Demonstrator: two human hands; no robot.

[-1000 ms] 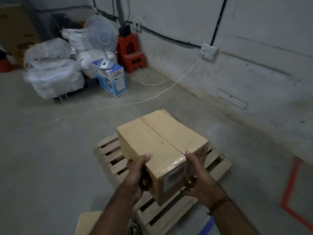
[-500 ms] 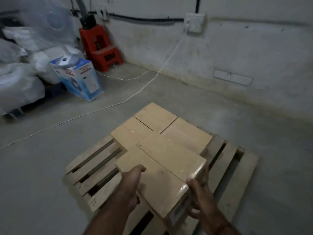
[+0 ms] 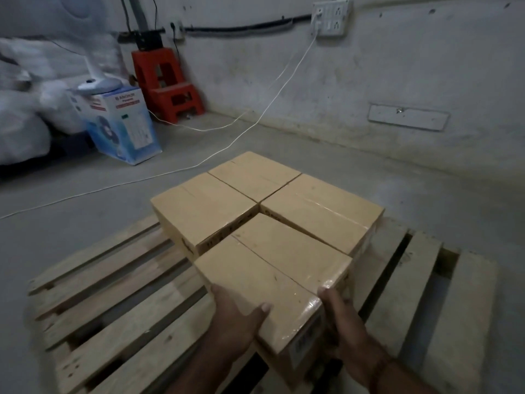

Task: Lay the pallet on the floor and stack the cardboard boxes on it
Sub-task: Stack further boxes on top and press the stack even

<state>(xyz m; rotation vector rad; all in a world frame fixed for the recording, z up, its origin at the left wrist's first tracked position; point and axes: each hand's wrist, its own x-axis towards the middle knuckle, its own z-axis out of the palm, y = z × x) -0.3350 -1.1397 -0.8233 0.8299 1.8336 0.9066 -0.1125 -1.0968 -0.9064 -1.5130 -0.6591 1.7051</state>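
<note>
A wooden pallet (image 3: pixel 119 282) lies flat on the concrete floor. Three tan cardboard boxes sit on it side by side: one at the left (image 3: pixel 203 207), one at the far middle (image 3: pixel 254 173), one at the right (image 3: pixel 321 207). A fourth cardboard box (image 3: pixel 272 265) is in front of them, touching them, with its near end held by both hands. My left hand (image 3: pixel 235 317) grips its near left corner, thumb on the top. My right hand (image 3: pixel 339 325) grips its near right side, fingers partly hidden behind the box.
A blue and white fan carton (image 3: pixel 122 126) with a fan base on it stands at the left, beside white sacks (image 3: pixel 20 120). A red plastic stool (image 3: pixel 164 83) stands by the wall. White cables (image 3: pixel 227 143) run across the floor from the wall socket (image 3: pixel 329 18).
The held box came down from the air over the pallet to a spot against the three boxes. The view moved closer and lower.
</note>
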